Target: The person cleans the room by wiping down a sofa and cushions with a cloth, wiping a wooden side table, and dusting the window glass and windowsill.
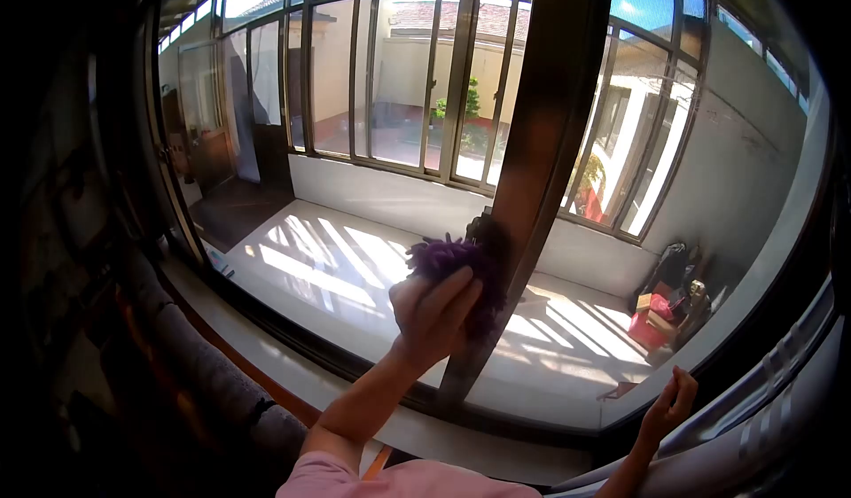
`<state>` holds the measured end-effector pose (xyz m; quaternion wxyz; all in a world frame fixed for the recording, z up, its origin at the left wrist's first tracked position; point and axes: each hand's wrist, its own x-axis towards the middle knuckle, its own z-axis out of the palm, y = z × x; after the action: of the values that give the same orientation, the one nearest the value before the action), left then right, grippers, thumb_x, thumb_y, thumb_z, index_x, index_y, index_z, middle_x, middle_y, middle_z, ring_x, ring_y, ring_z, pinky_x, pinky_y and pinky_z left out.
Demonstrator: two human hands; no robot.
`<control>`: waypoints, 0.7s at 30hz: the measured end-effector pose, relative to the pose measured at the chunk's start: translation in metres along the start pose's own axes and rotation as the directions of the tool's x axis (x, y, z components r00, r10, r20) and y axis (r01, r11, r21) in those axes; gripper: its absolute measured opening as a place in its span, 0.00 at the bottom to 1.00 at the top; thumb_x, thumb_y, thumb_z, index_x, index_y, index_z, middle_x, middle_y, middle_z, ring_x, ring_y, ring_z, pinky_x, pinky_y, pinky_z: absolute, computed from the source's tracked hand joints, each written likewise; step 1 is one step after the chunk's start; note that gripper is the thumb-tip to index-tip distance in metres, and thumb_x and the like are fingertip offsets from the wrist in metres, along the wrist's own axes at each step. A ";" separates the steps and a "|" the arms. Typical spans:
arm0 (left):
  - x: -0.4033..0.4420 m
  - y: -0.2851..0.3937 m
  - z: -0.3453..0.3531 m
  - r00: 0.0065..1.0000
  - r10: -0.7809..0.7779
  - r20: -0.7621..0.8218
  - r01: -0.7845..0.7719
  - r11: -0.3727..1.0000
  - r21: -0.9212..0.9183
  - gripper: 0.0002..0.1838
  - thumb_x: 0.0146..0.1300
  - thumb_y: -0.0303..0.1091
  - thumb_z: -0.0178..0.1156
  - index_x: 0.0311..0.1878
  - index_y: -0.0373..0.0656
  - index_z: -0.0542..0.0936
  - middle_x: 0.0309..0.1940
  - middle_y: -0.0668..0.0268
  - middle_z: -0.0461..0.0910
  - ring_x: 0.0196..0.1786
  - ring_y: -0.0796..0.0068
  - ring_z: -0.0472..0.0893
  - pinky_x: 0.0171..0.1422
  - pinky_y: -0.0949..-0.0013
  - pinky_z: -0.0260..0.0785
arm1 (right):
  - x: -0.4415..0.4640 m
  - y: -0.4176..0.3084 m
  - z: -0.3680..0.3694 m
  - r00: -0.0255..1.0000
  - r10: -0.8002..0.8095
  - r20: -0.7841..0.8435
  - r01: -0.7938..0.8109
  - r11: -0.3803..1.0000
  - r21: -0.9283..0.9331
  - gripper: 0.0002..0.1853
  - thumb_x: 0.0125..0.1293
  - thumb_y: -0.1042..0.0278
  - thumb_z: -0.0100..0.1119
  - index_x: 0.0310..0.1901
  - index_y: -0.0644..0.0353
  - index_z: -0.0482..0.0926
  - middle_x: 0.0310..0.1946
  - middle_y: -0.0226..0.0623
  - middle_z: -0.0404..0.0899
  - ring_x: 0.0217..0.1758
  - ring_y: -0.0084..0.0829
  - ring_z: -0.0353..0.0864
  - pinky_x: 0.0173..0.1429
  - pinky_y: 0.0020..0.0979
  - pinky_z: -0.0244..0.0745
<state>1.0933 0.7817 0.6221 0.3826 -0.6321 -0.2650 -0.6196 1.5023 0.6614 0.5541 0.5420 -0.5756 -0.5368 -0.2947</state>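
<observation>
My left hand (434, 310) is closed on a shaggy purple chenille cleaning cloth (452, 259). The cloth lies over the left edge of the dark upright window bar (548, 117), beside the glass; whether it presses on the bar or the pane I cannot tell. A small dark fitting (480, 223) shows just above it, partly covered. Lower right, my right hand (671, 407) is raised near the bottom edge of the window, fingers loosely bent and apart, with nothing visible in them.
Pale curtains (762, 423) hang at the right, close to my right arm. A dark, padded seat back (208, 378) runs along the lower left. Through the glass are a sunlit floor (332, 259), a red box (651, 325) with bags, and further windows (412, 77).
</observation>
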 end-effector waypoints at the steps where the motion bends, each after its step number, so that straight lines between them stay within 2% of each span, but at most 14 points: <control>1: 0.025 -0.015 0.008 0.992 -0.098 -0.079 0.099 0.995 0.008 0.18 0.60 0.28 0.52 0.51 0.42 0.84 0.59 0.65 0.79 0.61 0.60 0.68 0.67 0.57 0.61 | -0.001 -0.002 0.002 1.000 -0.004 -0.007 0.004 1.000 0.004 0.09 0.71 0.80 0.50 0.47 0.68 0.80 0.44 0.43 0.80 0.49 0.38 0.80 0.58 0.35 0.74; 3: 0.072 -0.047 0.039 0.975 -0.217 -0.037 0.218 0.976 0.011 0.25 0.62 0.30 0.52 0.63 0.39 0.77 0.68 0.58 0.71 0.72 0.47 0.61 0.76 0.51 0.52 | -0.001 -0.003 0.005 0.998 0.009 0.063 -0.007 1.000 -0.029 0.09 0.71 0.79 0.50 0.47 0.68 0.80 0.44 0.44 0.80 0.49 0.40 0.80 0.58 0.35 0.73; 5: 0.080 -0.067 0.074 0.965 -0.257 0.057 0.261 0.961 -0.086 0.26 0.64 0.37 0.56 0.64 0.37 0.75 0.69 0.55 0.69 0.74 0.42 0.59 0.77 0.48 0.49 | -0.001 -0.008 0.009 0.998 0.021 0.059 -0.021 1.000 -0.005 0.09 0.70 0.78 0.50 0.46 0.68 0.79 0.43 0.44 0.79 0.48 0.41 0.79 0.57 0.36 0.73; 7: 0.064 -0.077 0.066 0.996 0.009 0.085 -0.009 1.000 0.001 0.25 0.63 0.37 0.57 0.62 0.37 0.76 0.68 0.53 0.69 0.72 0.39 0.61 0.77 0.46 0.50 | -0.004 -0.009 0.018 0.997 0.018 0.078 -0.020 0.999 0.029 0.08 0.70 0.78 0.50 0.45 0.69 0.79 0.42 0.44 0.78 0.46 0.41 0.79 0.56 0.36 0.73; 9: 0.042 -0.064 0.055 0.982 -0.083 0.167 0.062 0.990 0.128 0.22 0.56 0.35 0.57 0.54 0.39 0.79 0.59 0.56 0.75 0.64 0.50 0.70 0.67 0.45 0.60 | -0.010 -0.004 0.024 0.997 0.023 0.078 -0.028 0.997 0.066 0.07 0.70 0.79 0.50 0.44 0.69 0.78 0.41 0.44 0.78 0.45 0.41 0.78 0.55 0.37 0.73; 10: 0.016 -0.067 0.049 0.966 -0.099 0.240 0.087 0.995 0.057 0.23 0.55 0.36 0.58 0.55 0.39 0.78 0.55 0.56 0.76 0.59 0.49 0.72 0.64 0.46 0.62 | -0.011 -0.003 0.025 0.995 0.010 0.098 -0.015 0.999 0.046 0.07 0.69 0.80 0.50 0.44 0.68 0.79 0.41 0.45 0.78 0.46 0.41 0.78 0.56 0.38 0.72; 11: -0.018 -0.069 0.048 0.954 -0.086 0.286 0.063 0.994 0.091 0.23 0.54 0.37 0.59 0.53 0.39 0.79 0.53 0.55 0.76 0.60 0.47 0.72 0.65 0.44 0.61 | -0.012 -0.002 0.028 0.993 0.001 0.114 -0.004 1.000 0.027 0.07 0.69 0.82 0.51 0.45 0.68 0.79 0.42 0.46 0.79 0.47 0.42 0.78 0.56 0.39 0.72; 13: -0.050 -0.062 0.031 0.940 -0.145 0.309 0.152 0.988 0.003 0.21 0.50 0.35 0.61 0.49 0.41 0.81 0.47 0.54 0.77 0.59 0.47 0.73 0.66 0.37 0.60 | -0.015 0.000 0.029 0.994 0.000 0.114 -0.006 0.999 0.051 0.07 0.69 0.82 0.51 0.44 0.69 0.78 0.41 0.45 0.78 0.46 0.42 0.77 0.56 0.39 0.72; 15: -0.070 -0.071 0.023 0.947 0.000 0.322 -0.028 0.996 0.082 0.21 0.47 0.36 0.63 0.47 0.42 0.82 0.44 0.56 0.79 0.59 0.49 0.73 0.67 0.35 0.60 | -0.016 0.001 0.033 0.996 0.004 0.089 -0.009 0.999 0.053 0.07 0.69 0.83 0.51 0.45 0.69 0.79 0.41 0.44 0.77 0.47 0.42 0.77 0.56 0.39 0.72; 17: -0.033 -0.075 0.031 0.914 -0.067 0.399 -0.014 0.981 0.196 0.20 0.45 0.37 0.63 0.44 0.40 0.83 0.43 0.57 0.80 0.59 0.51 0.73 0.68 0.33 0.58 | -0.011 -0.002 0.037 0.998 -0.006 0.067 0.003 0.999 0.054 0.07 0.70 0.78 0.49 0.43 0.68 0.77 0.39 0.43 0.75 0.45 0.40 0.75 0.54 0.36 0.71; 18: -0.036 -0.098 0.045 0.954 -0.041 0.297 -0.020 0.980 0.199 0.22 0.50 0.37 0.61 0.50 0.39 0.82 0.51 0.54 0.79 0.64 0.47 0.71 0.71 0.34 0.56 | -0.011 0.001 0.037 0.996 0.033 0.084 -0.040 0.996 0.084 0.07 0.71 0.76 0.48 0.42 0.68 0.77 0.39 0.42 0.75 0.45 0.39 0.75 0.54 0.36 0.70; 19: -0.023 -0.114 0.058 0.964 -0.143 0.222 0.091 0.969 0.229 0.26 0.56 0.36 0.59 0.58 0.38 0.78 0.62 0.53 0.73 0.69 0.43 0.65 0.73 0.36 0.53 | -0.010 0.004 0.038 0.992 0.074 0.101 -0.085 0.990 0.115 0.07 0.71 0.75 0.48 0.41 0.68 0.76 0.39 0.41 0.74 0.45 0.38 0.74 0.54 0.35 0.70; 20: 0.035 -0.113 0.059 0.983 -0.178 0.054 0.167 0.972 0.168 0.24 0.63 0.37 0.57 0.60 0.34 0.76 0.64 0.49 0.71 0.71 0.42 0.63 0.76 0.41 0.50 | -0.011 0.005 0.039 0.992 0.071 0.105 -0.084 0.989 0.122 0.07 0.71 0.75 0.48 0.41 0.68 0.76 0.39 0.41 0.74 0.45 0.38 0.74 0.54 0.35 0.70; 21: 0.076 -0.120 0.065 0.990 -0.134 0.032 0.128 0.981 0.142 0.27 0.66 0.38 0.56 0.65 0.33 0.71 0.69 0.49 0.67 0.73 0.40 0.60 0.78 0.44 0.47 | -0.012 0.007 0.041 0.988 0.118 0.098 -0.130 0.984 0.125 0.07 0.71 0.74 0.47 0.41 0.67 0.76 0.38 0.41 0.73 0.45 0.38 0.74 0.54 0.34 0.70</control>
<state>1.0410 0.8914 0.7195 0.3785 -0.5977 -0.3567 -0.6101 1.4957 0.6971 0.5313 0.5712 -0.5837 -0.5421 -0.1980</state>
